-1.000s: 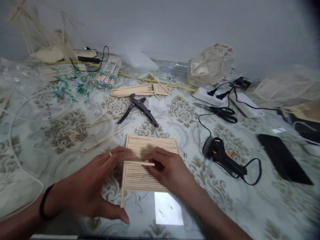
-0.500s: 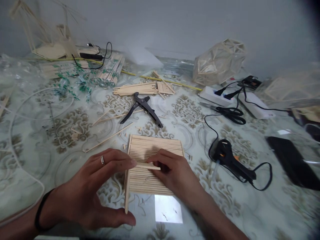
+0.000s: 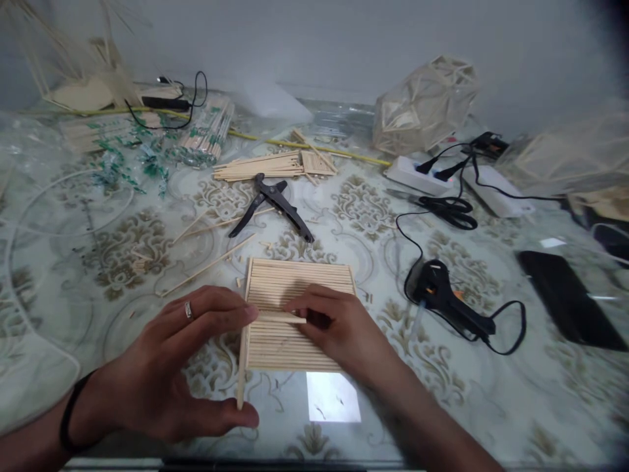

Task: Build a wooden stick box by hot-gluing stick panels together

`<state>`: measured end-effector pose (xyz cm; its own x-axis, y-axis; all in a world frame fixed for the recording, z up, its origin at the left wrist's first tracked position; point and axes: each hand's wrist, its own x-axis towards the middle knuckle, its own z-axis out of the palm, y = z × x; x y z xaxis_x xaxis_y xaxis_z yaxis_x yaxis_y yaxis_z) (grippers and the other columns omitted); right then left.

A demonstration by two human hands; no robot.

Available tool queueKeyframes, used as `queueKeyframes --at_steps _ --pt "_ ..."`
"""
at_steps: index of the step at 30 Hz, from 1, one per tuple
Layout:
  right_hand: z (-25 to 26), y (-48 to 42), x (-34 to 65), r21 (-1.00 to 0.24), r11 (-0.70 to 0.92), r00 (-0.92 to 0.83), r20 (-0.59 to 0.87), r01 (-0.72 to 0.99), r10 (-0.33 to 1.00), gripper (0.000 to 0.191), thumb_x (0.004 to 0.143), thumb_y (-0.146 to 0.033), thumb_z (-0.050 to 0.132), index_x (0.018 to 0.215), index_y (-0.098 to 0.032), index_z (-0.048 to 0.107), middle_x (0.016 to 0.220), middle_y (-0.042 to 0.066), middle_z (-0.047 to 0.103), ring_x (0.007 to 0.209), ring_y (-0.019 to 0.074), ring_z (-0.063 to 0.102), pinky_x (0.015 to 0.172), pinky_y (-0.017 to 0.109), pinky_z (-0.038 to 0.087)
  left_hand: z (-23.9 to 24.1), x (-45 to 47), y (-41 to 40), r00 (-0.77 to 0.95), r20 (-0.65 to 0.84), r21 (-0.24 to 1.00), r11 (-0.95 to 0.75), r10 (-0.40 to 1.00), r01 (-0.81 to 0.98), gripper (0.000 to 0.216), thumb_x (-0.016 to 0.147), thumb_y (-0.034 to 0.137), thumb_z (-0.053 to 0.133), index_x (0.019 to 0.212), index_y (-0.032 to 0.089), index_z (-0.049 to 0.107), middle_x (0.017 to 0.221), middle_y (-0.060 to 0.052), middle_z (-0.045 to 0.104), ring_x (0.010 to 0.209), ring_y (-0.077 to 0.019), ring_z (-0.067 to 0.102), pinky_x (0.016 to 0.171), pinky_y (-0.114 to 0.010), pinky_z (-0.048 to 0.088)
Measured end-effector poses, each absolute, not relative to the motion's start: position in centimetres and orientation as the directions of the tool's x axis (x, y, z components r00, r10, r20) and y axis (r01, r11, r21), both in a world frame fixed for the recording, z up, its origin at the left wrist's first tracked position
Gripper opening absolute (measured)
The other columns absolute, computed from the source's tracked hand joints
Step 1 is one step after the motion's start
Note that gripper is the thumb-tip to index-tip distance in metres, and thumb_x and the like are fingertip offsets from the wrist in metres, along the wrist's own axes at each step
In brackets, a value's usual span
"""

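A flat panel of wooden sticks (image 3: 299, 278) lies on the table in front of me. My left hand (image 3: 171, 364), with a ring and a black wristband, spans a stick along the panel's left side (image 3: 241, 387). Its thumb presses the stick's near end, and its fingertips touch the left end of a short wooden stick (image 3: 280, 318) crossing above the panel. The fingers of my right hand (image 3: 339, 321) are curled around the right part of this short stick, over the panel. Their tips are partly hidden.
Black cutting pliers (image 3: 272, 203) and a stick pile (image 3: 260, 166) are beyond the panel. To the right are a corded glue gun (image 3: 447, 301), a phone (image 3: 570, 298), scissors (image 3: 445, 208) and a power strip (image 3: 417, 176). Wrapped sticks (image 3: 209, 128) and a stick model (image 3: 425, 105) stand behind.
The whole view has shifted slightly, with everything a little higher and further left. Both hands keep nearly the same pose on the sticks.
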<state>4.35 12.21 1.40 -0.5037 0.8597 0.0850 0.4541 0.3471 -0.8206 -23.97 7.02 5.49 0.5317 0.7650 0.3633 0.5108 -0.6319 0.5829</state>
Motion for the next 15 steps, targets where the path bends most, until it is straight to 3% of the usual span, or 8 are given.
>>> queueKeyframes --at_steps 6,15 --pt "2.1 12.5 5.1 -0.859 0.297 -0.499 0.058 0.417 0.865 0.012 0.095 -0.013 0.071 0.094 -0.019 0.082 0.086 0.003 0.075 0.075 0.0153 0.069 0.067 0.026 0.053 5.5 -24.0 7.0 0.528 0.356 0.584 -0.625 0.771 0.518 0.078 0.085 0.06 0.087 0.145 0.019 0.059 0.13 -0.014 0.07 0.117 -0.0297 0.074 0.099 -0.041 0.067" --pt "1.6 11.5 3.7 -0.791 0.346 -0.452 0.099 0.504 0.886 0.014 0.09 -0.01 0.073 0.095 -0.02 0.081 0.082 0.001 0.072 0.071 0.015 0.067 0.064 0.027 0.049 5.3 -24.2 6.9 0.529 0.326 0.593 -0.605 0.784 0.531 0.083 0.082 0.063 0.088 0.148 0.025 0.056 0.131 -0.013 0.071 0.116 -0.0314 0.075 0.098 -0.041 0.068"
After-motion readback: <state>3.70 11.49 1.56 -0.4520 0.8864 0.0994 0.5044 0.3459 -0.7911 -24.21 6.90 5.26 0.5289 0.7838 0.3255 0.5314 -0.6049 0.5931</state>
